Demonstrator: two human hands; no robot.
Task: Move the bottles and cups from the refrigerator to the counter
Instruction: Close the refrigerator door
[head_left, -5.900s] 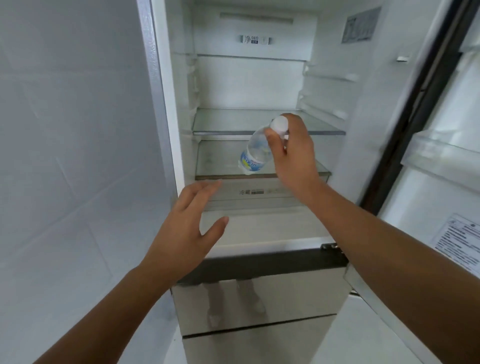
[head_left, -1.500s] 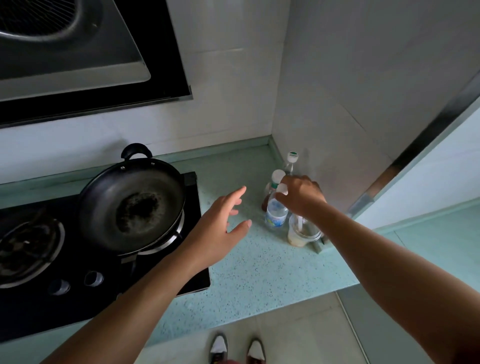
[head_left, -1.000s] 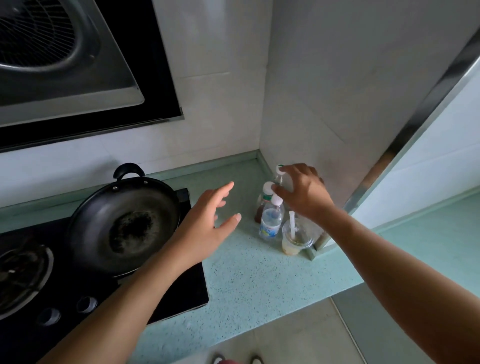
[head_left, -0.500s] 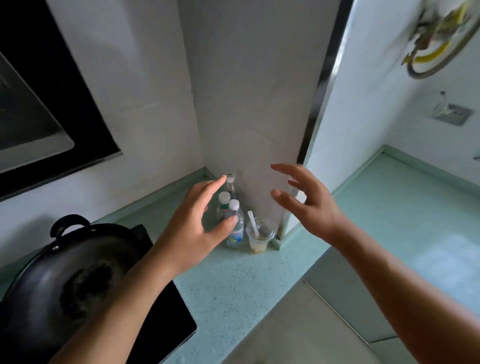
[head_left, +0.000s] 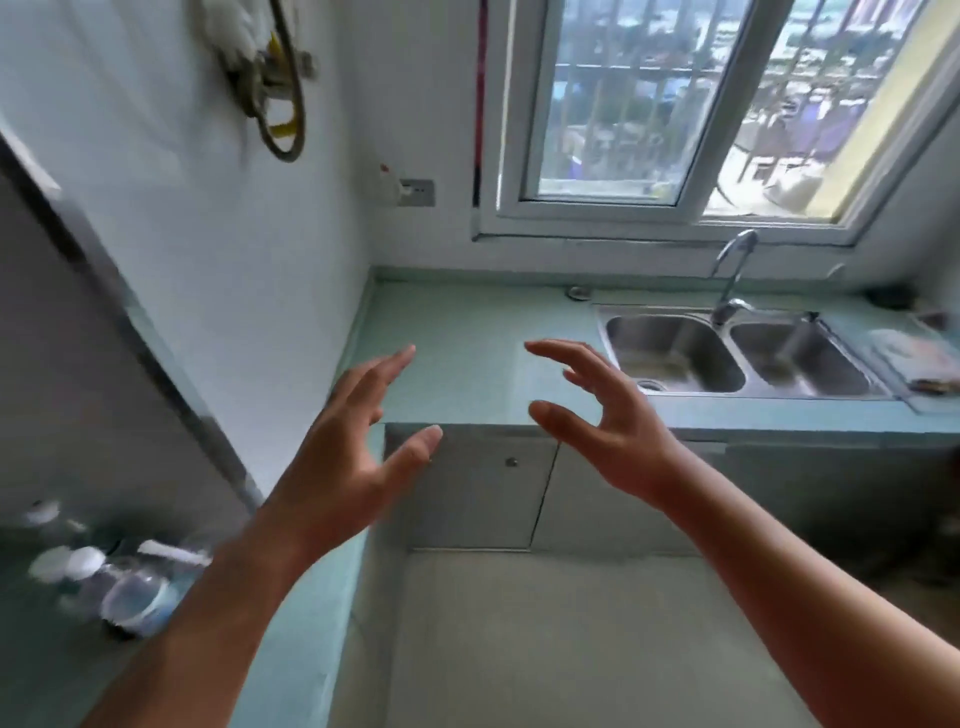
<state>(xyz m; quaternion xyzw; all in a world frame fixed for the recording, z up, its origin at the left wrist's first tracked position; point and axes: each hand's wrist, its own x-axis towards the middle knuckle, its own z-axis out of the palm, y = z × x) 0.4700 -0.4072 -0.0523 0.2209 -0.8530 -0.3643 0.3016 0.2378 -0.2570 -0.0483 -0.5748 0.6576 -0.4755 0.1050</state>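
Note:
Both hands float in mid-air with nothing in them. My left hand (head_left: 348, 457) has its fingers spread, and my right hand (head_left: 602, 415) is curled loosely open beside it. Far down at the lower left, blurred by motion, a clear water bottle (head_left: 132, 597) with a white cap stands on the green counter (head_left: 306, 597) with other white-capped bottles (head_left: 44, 514) and a clear plastic cup with a straw (head_left: 174, 553). They stand at the foot of a grey panel. The refrigerator is out of view.
A green counter (head_left: 467, 358) runs along the wall under a window (head_left: 675, 104) to a double steel sink (head_left: 737, 353) with a tap (head_left: 732, 280). Grey cabinet doors (head_left: 483, 493) sit below it. A wall socket (head_left: 415, 192) and hoses (head_left: 270, 78) hang on the left wall.
My right hand set the water bottle down with the others and let go. My view then swung right from the stove corner to the sink and window, both hands empty.

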